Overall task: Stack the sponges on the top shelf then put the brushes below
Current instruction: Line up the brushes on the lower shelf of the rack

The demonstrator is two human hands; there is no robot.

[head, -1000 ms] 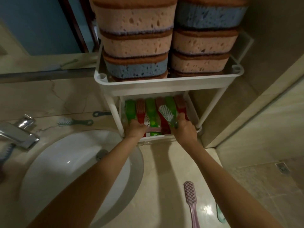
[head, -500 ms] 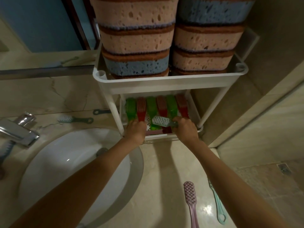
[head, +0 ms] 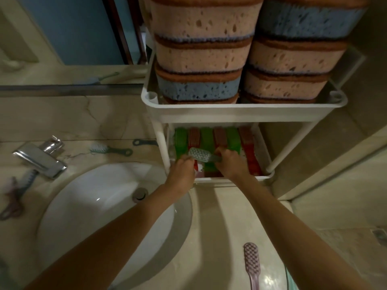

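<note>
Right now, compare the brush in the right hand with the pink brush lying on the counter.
The held brush has a pale head and dark handle; the pink brush is pink throughout. The held brush is gripped by the right hand crosswise over the lower shelf; the pink brush lies loose on the counter. Both are slim, long-handled brushes.

Sponges (head: 199, 59) stacked above — brushes (head: 230, 141) below.

Head view: worn on the person's head, facing forward and steeply down.
Nearness: close over the beige marble counter (head: 219, 227); the white plastic two-tier rack (head: 230, 114) stands near, straight ahead, its top load cropped.
</note>
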